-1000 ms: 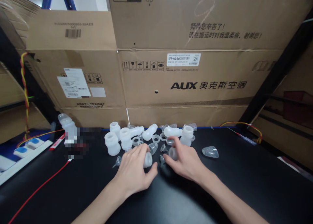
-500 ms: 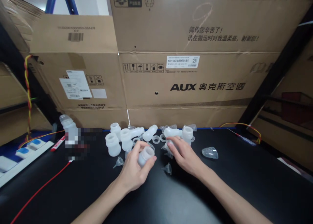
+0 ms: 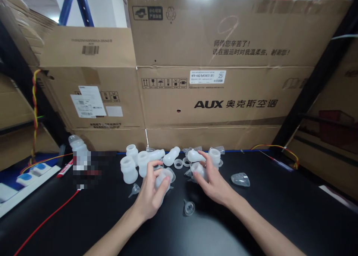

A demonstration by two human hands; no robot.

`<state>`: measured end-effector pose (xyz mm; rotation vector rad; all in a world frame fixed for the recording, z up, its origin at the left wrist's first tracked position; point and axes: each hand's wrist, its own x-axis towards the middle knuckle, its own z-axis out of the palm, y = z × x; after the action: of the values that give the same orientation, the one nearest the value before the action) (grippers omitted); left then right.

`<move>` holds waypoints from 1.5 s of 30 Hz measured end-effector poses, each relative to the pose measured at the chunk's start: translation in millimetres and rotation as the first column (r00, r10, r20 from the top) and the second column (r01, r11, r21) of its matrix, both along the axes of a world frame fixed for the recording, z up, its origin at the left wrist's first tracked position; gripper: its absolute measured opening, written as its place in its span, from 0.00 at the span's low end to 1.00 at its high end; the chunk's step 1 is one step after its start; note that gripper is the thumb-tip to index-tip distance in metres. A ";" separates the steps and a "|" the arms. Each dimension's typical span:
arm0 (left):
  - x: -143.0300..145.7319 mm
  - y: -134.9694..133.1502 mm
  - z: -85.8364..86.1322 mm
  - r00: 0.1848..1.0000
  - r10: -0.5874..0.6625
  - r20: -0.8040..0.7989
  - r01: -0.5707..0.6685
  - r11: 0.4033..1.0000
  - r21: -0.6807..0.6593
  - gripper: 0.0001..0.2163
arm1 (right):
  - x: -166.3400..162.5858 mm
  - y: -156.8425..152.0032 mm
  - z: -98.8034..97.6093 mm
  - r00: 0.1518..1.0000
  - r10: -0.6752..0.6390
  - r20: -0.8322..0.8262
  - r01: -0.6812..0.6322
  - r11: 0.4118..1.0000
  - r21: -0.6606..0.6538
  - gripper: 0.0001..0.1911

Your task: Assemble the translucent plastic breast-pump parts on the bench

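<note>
My left hand (image 3: 149, 196) is closed around a small translucent white plastic bottle (image 3: 162, 177), lifted a little above the black table (image 3: 251, 218). My right hand (image 3: 214, 183) grips a clear rounded plastic piece (image 3: 199, 169) at the near edge of a pile of white bottles (image 3: 129, 169) and rings (image 3: 178, 163). A small clear funnel-shaped valve (image 3: 189, 207) lies on the table just in front of both hands. Another such valve (image 3: 135, 189) lies to the left of my left hand.
Big cardboard boxes (image 3: 212, 95) wall off the back of the table. A clear dome-shaped cap (image 3: 240, 179) lies right of the pile. A red wire (image 3: 44, 220) and a marker (image 3: 65, 168) lie on the left, beside white and blue parts (image 3: 24, 177).
My left hand has picked a bottle off the table and raised it. My right hand has moved back into the pile and closed on a clear piece. A small valve now lies nearer me.
</note>
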<state>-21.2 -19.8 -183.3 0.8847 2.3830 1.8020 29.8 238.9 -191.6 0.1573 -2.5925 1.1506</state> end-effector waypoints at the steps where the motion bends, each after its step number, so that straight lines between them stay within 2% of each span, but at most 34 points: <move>1: 1.2 1.1 1.0 1.000 -0.005 -0.002 0.005 1.000 0.005 0.22 | 0.0 -0.1 -0.7 1.000 0.002 0.000 -0.002 1.000 0.000 0.39; 3: 3.7 4.0 4.4 1.000 0.003 -0.002 -0.003 1.000 0.015 0.22 | 0.0 -0.5 -1.0 1.000 0.008 -0.009 -0.008 1.000 -0.002 0.39; 9: 4.7 9.3 11.9 0.988 0.151 -0.014 -0.151 0.989 -0.008 0.25 | 0.6 -2.6 1.8 0.999 0.035 -0.021 -0.034 0.999 0.042 0.38; 13: -0.3 2.5 3.1 0.997 0.060 -0.046 -0.061 0.998 -0.021 0.24 | 0.8 -4.3 0.9 0.999 -0.041 0.005 0.040 0.997 0.066 0.34; 17: -4.0 -3.0 -3.6 0.998 -0.023 -0.061 0.024 1.000 0.020 0.24 | 2.6 -5.6 1.1 0.999 0.029 -0.016 -0.027 0.996 0.083 0.39; 19: -3.9 -1.9 -2.0 0.997 -0.012 -0.082 0.012 1.000 0.000 0.23 | 3.3 -6.3 1.8 0.998 0.049 -0.029 -0.046 0.995 0.090 0.41; 24: -1.9 4.2 5.5 0.991 0.083 -0.101 -0.091 0.993 -0.080 0.25 | 3.5 -7.6 3.9 0.999 0.033 0.001 -0.033 0.999 0.034 0.34; 28: -3.2 1.0 3.2 0.995 0.030 -0.099 -0.038 0.997 -0.072 0.26 | 3.8 -7.4 5.6 0.998 0.068 -0.006 -0.068 0.997 0.044 0.43; 31: -4.6 -0.5 0.1 0.995 -0.015 -0.102 0.010 0.999 -0.047 0.24 | 3.7 -6.6 7.0 0.999 0.051 0.009 -0.051 0.999 0.006 0.37; 33: -5.0 1.4 0.0 0.995 0.033 -0.093 -0.039 0.997 -0.067 0.24 | 3.6 -6.1 7.2 0.999 0.047 -0.003 -0.047 0.999 -0.018 0.34; 36: -5.5 5.1 2.5 0.987 0.152 -0.058 -0.158 0.982 -0.108 0.28 | 3.5 -6.6 5.2 0.997 0.081 -0.016 -0.081 0.997 -0.005 0.40; 39: -6.8 3.9 5.1 0.987 0.152 -0.048 -0.157 0.980 -0.124 0.26 | 2.3 -7.9 0.6 0.998 0.062 0.005 -0.062 0.998 0.022 0.46; 42: -7.8 0.5 6.6 0.994 0.094 -0.054 -0.099 0.989 -0.109 0.21 | 0.1 -7.8 -4.0 1.000 0.000 0.010 0.000 0.999 0.039 0.41; 45: -7.9 1.7 8.3 0.988 0.139 -0.068 -0.148 0.976 -0.162 0.21 | -0.9 -6.4 -6.4 1.000 -0.020 -0.012 0.021 0.999 0.041 0.37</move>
<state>-29.1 -18.1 -175.1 0.7729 2.6497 1.6093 28.9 232.5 -198.0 0.1453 -2.6031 1.0868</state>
